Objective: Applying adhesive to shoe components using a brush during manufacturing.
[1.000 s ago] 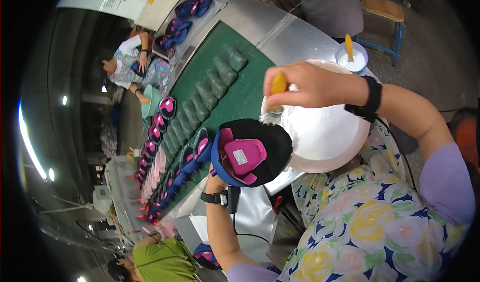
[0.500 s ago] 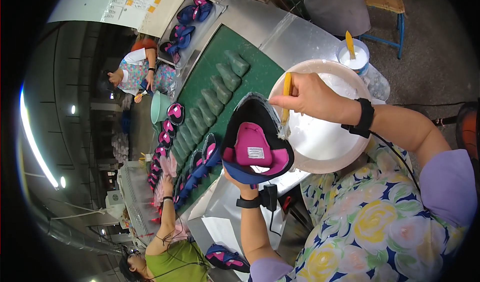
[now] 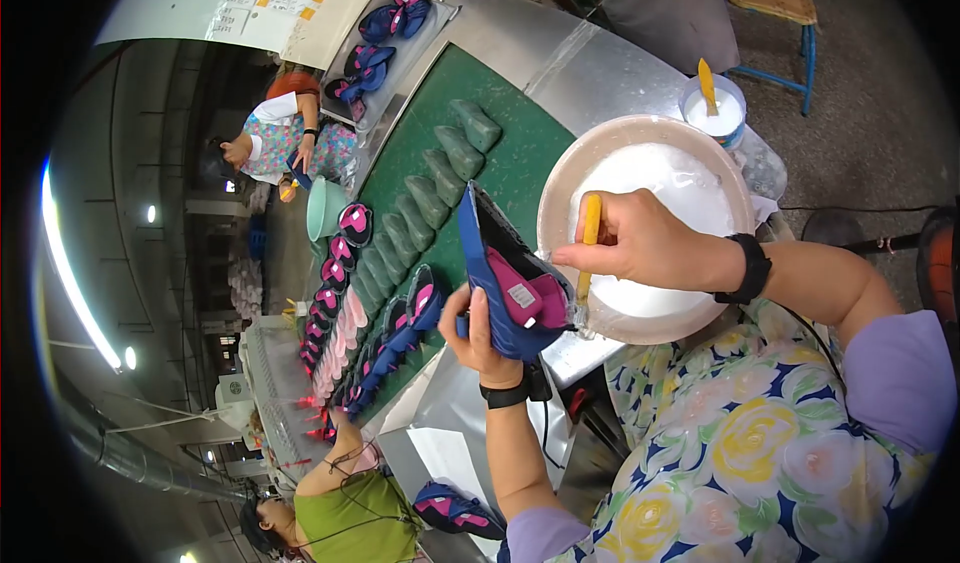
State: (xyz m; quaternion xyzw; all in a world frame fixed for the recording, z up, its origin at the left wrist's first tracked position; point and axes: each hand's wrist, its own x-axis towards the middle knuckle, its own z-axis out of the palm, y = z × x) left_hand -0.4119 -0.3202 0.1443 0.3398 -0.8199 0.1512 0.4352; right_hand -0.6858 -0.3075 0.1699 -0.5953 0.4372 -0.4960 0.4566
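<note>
My left hand [image 3: 483,338] is closed round a blue fabric shoe upper [image 3: 508,298] with a pink and black lining, tilted so its blue side faces left. White liquid coats part of its raw edge. In my right hand [image 3: 640,238] I grip a brush [image 3: 590,225] by its yellow handle. The bristles touch the upper's right edge. Right behind that hand stands a large pale pink basin [image 3: 560,158] of white liquid.
A green conveyor belt [image 3: 510,113] carries several grey-green shoe lasts [image 3: 440,178] and rows of blue and pink uppers [image 3: 405,323]. A small tub with a brush [image 3: 722,113] stands beyond the basin. Two co-workers [image 3: 350,523] [image 3: 290,138] are at the belt's left side.
My left hand has turned the upper from facing me to a side tilt. The brush has shifted down slightly along its edge. The nearer co-worker's hand has drawn back from the belt's pink pieces.
</note>
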